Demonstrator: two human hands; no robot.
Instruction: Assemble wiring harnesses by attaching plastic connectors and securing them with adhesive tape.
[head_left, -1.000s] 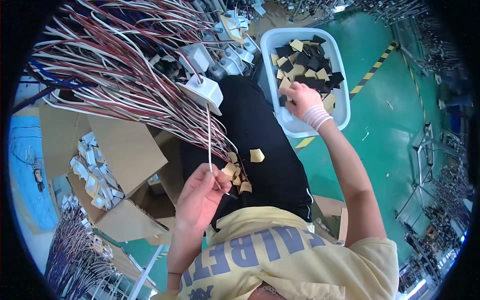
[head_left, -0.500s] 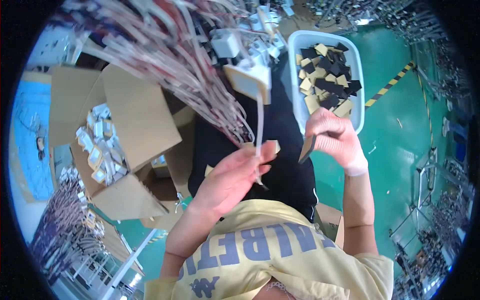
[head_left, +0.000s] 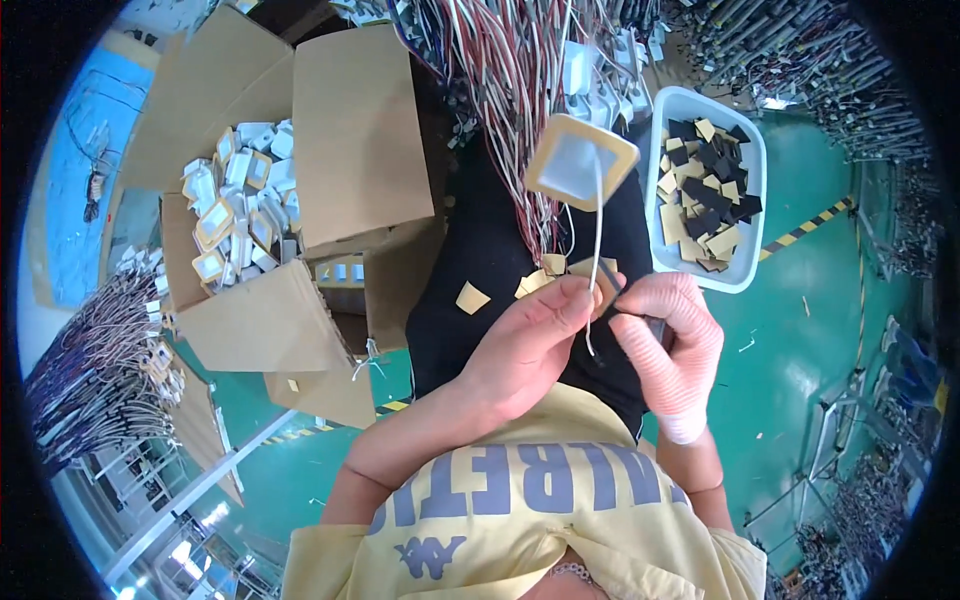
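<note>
Fingers of the left hand (head_left: 525, 345) pinch the white cable (head_left: 599, 230) below its square housing (head_left: 575, 162); the right hand's (head_left: 685, 335) curl at a dark-edged pad (head_left: 608, 283), grip unclear. Cable seems bendable, pad light and soft, best held by its edges.

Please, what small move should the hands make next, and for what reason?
Probably the left hand should try peeling the tan face off the small dark piece while the right hand steadies it. The piece appears dark along its edge and tan on one face, both hands are close together at it, and loose tan pieces lie on the black trousers.
</note>
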